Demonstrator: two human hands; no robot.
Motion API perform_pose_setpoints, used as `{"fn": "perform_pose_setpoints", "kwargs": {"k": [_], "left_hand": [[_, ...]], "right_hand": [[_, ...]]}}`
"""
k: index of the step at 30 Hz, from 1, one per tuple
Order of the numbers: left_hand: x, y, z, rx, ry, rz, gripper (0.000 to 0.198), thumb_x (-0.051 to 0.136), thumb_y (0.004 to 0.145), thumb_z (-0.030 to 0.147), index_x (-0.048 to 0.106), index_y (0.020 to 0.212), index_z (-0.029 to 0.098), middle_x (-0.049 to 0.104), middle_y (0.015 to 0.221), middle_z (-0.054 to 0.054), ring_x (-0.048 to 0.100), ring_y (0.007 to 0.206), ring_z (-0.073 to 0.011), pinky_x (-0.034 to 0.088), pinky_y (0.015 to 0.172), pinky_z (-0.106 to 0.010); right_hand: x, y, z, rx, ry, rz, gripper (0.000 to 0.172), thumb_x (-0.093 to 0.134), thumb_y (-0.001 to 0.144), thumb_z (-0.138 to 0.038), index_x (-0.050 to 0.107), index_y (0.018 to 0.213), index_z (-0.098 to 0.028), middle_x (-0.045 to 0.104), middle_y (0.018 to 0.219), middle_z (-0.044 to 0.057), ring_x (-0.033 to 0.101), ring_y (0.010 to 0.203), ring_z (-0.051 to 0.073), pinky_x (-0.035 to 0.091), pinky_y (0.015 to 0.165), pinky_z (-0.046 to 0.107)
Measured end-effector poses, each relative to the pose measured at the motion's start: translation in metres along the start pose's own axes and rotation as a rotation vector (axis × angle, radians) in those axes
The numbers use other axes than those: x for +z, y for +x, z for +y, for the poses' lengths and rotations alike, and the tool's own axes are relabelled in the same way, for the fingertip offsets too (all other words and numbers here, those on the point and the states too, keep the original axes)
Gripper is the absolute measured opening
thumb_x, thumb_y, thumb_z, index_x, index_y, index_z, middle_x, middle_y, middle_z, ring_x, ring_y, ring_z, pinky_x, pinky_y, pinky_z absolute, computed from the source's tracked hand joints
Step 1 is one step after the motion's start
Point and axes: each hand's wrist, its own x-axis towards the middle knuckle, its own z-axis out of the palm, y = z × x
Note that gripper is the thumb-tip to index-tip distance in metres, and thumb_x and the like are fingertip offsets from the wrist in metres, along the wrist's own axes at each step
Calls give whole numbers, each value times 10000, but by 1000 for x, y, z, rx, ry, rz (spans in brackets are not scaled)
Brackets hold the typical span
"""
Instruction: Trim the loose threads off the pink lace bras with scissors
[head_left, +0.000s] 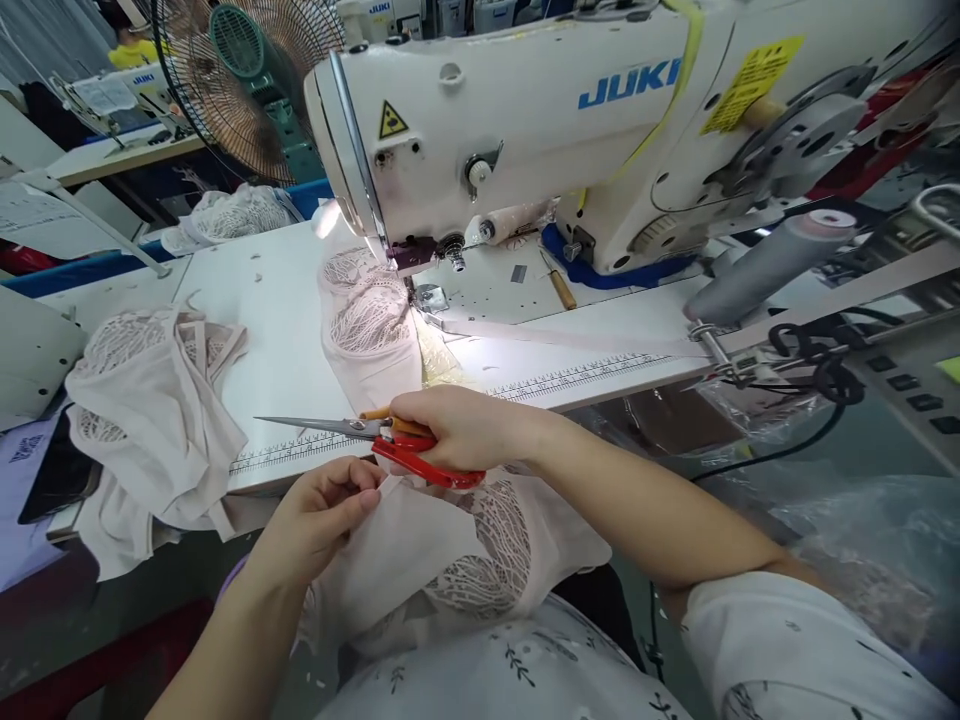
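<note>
My left hand (326,510) pinches the edge of a pale pink bra (420,540) with lace panels, which drapes over my lap below the table's front edge. In my right hand (469,425) is a pair of scissors (409,450) with red handles; the blades point left over the ruler strip and look closed. The scissors are just above the cloth's top edge. Another pale pink lace bra (371,320) lies under the needle area of the sewing machine (495,120).
A heap of similar lace pieces (157,390) lies at the table's left, beside a dark phone (56,470). A fan (255,80) stands behind. A pale band runs right to a metal guide near a grey roller (772,265). A wooden-handled tool (561,288) rests by the machine.
</note>
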Motion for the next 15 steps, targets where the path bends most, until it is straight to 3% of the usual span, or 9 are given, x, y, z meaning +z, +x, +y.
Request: {"fn": "perform_pose_setpoints", "kwargs": {"k": [3, 8, 15], "left_hand": [[3, 0, 1, 3, 8, 27, 294, 790, 646, 345, 568, 614, 156, 477, 555, 43, 414, 496, -76, 256, 412, -161], [4, 2, -1, -12, 38, 72, 316, 795, 627, 377, 572, 626, 153, 516, 601, 28, 394, 486, -66, 251, 413, -164], [4, 2, -1, 14, 80, 102, 313, 810, 597, 381, 596, 602, 152, 517, 580, 24, 400, 495, -73, 282, 433, -169]], "right_hand": [[2, 2, -1, -3, -1, -1, 314, 585, 753, -186, 290, 650, -217, 407, 609, -60, 345, 538, 100, 263, 487, 228], [2, 3, 0, -2, 0, -5, 318, 578, 780, -264, 294, 644, -218, 394, 589, -62, 341, 525, 99, 258, 469, 227], [1, 3, -3, 31, -14, -22, 312, 606, 745, -239, 313, 640, -213, 415, 596, -60, 354, 519, 95, 270, 461, 226]]}}
